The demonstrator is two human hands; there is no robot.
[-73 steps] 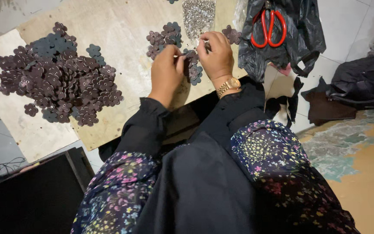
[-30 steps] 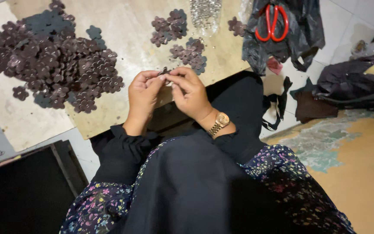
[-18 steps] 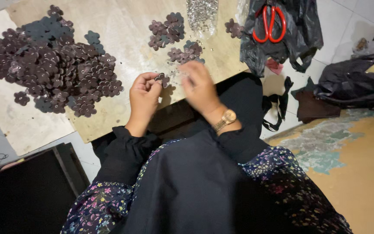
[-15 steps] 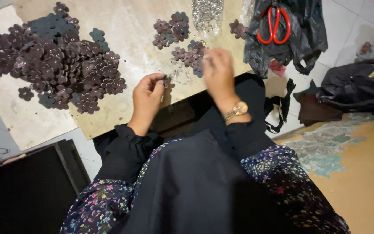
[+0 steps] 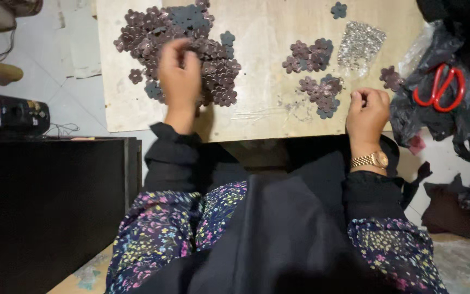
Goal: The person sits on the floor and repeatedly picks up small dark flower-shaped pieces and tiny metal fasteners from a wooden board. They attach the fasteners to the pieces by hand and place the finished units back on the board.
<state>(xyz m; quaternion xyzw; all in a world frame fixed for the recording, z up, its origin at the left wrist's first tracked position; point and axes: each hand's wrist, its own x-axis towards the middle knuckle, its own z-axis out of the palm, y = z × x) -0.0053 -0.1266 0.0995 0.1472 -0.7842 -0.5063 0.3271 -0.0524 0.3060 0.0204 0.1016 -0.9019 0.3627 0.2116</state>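
My left hand (image 5: pixel 179 76) reaches forward onto a big heap of dark brown and grey flower-shaped pieces (image 5: pixel 213 60) on a pale wooden board (image 5: pixel 262 32). Its fingers lie on the heap and are blurred, so I cannot see whether they grip a piece. My right hand (image 5: pixel 366 111), with a gold watch on the wrist, is closed in a fist at the board's near right edge. Whether the fist holds anything I cannot see. Just left of it lies a small cluster of flower pieces (image 5: pixel 322 90), with another cluster (image 5: pixel 308 54) behind it.
A glittery silver pile (image 5: pixel 361 43) sits at the board's far right. Red-handled scissors (image 5: pixel 439 87) lie on a black plastic bag (image 5: pixel 463 125) to the right. A black device (image 5: pixel 6 111) and a dark low box (image 5: pixel 50 212) stand at the left. Dark cloth covers my lap.
My hands have parted. The left went from in front of me out to the big heap at the left. The right moved right to the board's edge. The view shifted too.
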